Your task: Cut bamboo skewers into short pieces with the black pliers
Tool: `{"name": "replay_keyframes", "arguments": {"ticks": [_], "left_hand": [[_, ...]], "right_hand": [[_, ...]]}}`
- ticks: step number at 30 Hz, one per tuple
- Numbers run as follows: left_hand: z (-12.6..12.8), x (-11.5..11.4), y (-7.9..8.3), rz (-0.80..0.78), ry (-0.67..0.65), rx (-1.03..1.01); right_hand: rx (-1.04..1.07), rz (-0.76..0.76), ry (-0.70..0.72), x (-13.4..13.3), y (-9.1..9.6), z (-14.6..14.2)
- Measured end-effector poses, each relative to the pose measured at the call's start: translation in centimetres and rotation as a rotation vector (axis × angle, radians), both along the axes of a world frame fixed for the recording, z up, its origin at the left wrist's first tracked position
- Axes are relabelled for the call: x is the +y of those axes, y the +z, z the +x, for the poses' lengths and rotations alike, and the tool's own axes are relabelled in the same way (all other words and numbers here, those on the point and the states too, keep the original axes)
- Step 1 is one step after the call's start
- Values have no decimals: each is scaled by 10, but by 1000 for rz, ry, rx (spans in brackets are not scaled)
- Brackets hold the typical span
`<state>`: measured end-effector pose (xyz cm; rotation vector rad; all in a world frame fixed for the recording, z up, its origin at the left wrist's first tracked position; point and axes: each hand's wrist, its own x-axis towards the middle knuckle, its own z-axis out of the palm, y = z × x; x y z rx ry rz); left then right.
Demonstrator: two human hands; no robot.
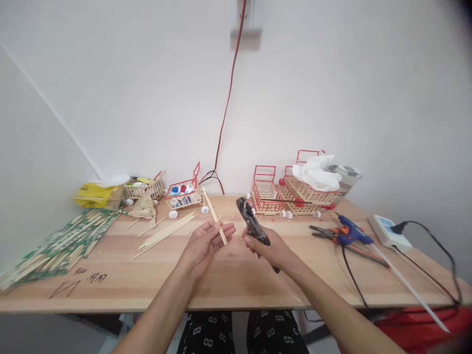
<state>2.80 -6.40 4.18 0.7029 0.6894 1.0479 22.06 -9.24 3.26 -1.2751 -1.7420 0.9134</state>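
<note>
Between the thumb and fingers of my left hand (204,246) are thin bamboo sticks (214,212), held at a slant above the table with their far ends pointing away from me. The other fingers of that hand are spread, palm turned up. My right hand (271,246) is wrapped around a pair of black wire strippers (252,221), whose head points up and to the left. A small gap separates the tool from the sticks. More loose bamboo sticks (165,235) lie on the table left of my left hand.
Small stick-built carts (267,194) with red trim stand along the wall, some filled with caps. Packaged sticks (62,246) cover the left side of the wooden table (147,290). At right lie a blue glue gun (354,231), orange-handled pliers (332,232) and a corded power strip (389,233).
</note>
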Motion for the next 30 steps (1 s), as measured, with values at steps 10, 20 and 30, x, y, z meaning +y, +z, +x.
{"name": "replay_keyframes", "arguments": {"ticks": [10, 20, 30], "left_hand": [[16, 0, -11, 72, 11, 55], [5, -2, -17, 174, -96, 222], [-15, -23, -13, 168, -493, 323]], "right_hand": [[-239, 166, -135, -7, -2, -21], [-120, -38, -78, -15, 3, -4], [-48, -445, 212, -17, 18, 52]]}}
